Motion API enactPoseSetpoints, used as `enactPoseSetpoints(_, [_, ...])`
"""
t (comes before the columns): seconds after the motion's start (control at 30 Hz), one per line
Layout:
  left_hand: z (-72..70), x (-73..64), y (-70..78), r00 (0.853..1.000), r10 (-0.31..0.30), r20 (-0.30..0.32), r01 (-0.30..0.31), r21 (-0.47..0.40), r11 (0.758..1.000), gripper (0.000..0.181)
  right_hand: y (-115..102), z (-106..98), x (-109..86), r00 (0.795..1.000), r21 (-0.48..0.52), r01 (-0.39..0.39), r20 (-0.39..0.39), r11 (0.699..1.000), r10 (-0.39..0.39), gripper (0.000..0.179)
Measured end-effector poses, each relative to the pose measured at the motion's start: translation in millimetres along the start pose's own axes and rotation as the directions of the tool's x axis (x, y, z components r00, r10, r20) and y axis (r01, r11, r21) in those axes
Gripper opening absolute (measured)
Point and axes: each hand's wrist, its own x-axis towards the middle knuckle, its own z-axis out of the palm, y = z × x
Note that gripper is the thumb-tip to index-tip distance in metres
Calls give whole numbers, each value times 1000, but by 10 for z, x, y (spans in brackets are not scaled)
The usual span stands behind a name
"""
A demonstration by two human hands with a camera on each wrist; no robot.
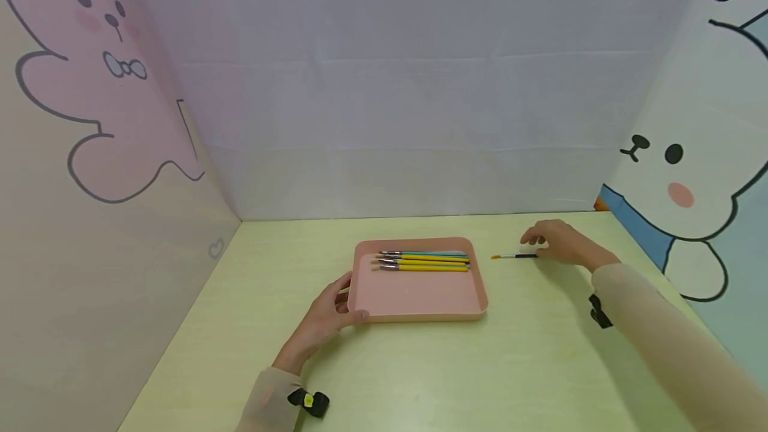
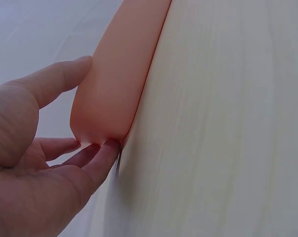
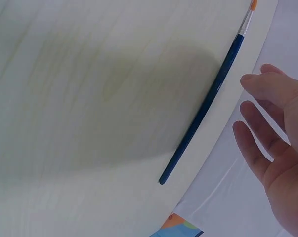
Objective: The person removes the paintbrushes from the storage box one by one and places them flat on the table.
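A pink rectangular tray (image 1: 426, 297) lies on the table, with several paintbrushes (image 1: 426, 268), yellow and teal handled, side by side toward its far edge. My left hand (image 1: 324, 312) holds the tray's near left corner. In the left wrist view, the thumb touches one side of the tray wall (image 2: 124, 64) and the fingertips press the other. To the right of the tray lies a dark blue paintbrush (image 3: 203, 108) with an orange tip and silver ferrule. Above its handle end hovers my right hand (image 1: 564, 243), fingers loosely bent and apart from the brush in the right wrist view.
The pale yellow wooden table (image 1: 420, 372) meets a white cloth backdrop (image 1: 420, 182) at its far edge. Side panels with a pink cartoon animal (image 1: 120, 159) and a white one (image 1: 702, 152) stand at left and right.
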Motion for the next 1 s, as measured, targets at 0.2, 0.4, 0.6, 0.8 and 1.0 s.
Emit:
enactPoseSetpoints(0.2, [-4,-4,1,1000,1,3,-1,4,1000,94,-194,-82,103,1000,-1,12,-3,1000,-12,31])
enactPoseSetpoints(0.4, [-7,3,-3,1000,-4,16,4,-5,1000,95,-465,-145,228,1000,12,6,-17,1000,-6,32])
enactPoseSetpoints(0.6, [-9,8,-10,1000,-13,21,13,8,1000,95,-763,-139,365,999,66,44,-19,997,-42,34])
enactPoseSetpoints(0.8, [-9,5,-4,1000,-4,29,4,2,1000,94,-1001,-105,513,999,121,22,25,992,-25,39])
enactPoseSetpoints(1.0, [-11,-8,9,999,2,40,-2,-21,1000,92,-1175,-83,645,998,146,40,37,989,-45,40])
